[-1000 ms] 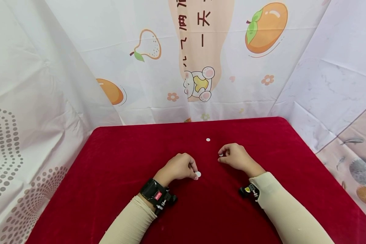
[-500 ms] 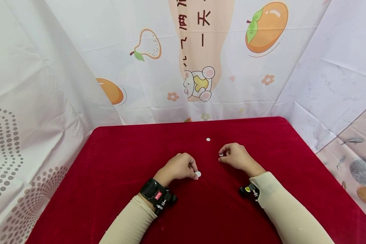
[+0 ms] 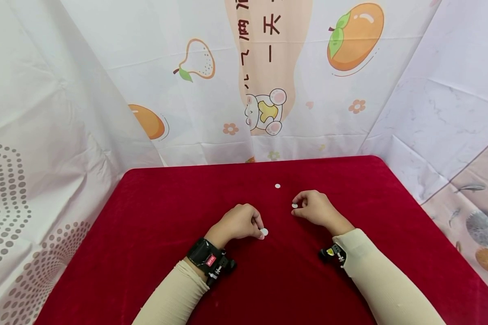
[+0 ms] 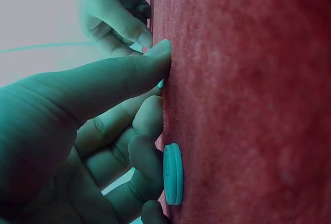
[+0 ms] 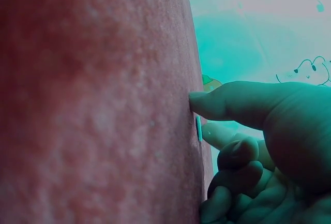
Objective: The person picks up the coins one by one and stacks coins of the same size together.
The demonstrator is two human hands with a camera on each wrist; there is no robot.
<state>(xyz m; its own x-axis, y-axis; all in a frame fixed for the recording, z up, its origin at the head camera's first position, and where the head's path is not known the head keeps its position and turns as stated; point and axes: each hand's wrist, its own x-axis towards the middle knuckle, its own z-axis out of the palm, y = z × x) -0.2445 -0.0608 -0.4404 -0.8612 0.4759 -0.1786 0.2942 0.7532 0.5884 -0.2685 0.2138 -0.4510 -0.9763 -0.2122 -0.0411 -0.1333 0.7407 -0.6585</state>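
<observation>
Almost nothing differs from half a second ago: both hands stay where they were on the red desk [image 3: 154,225], and only the white disc [image 3: 294,206] at the right hand [image 3: 315,209] shows a little more from under the fingertips. That hand rests knuckles up with fingers curled, its thumb and a finger touching the disc, which lies flat on the cloth. The left hand [image 3: 237,222] also sits curled, its fingertips against a second disc [image 3: 264,232] lying flat just beside them; the left wrist view shows the fingers pressed to this disc's edge. A third, smaller-looking disc [image 3: 277,186] lies alone farther back, apart from both hands. Printed curtains [image 3: 187,90] with fruit pictures hang round the desk. Nothing lies between the hands and the discs.
</observation>
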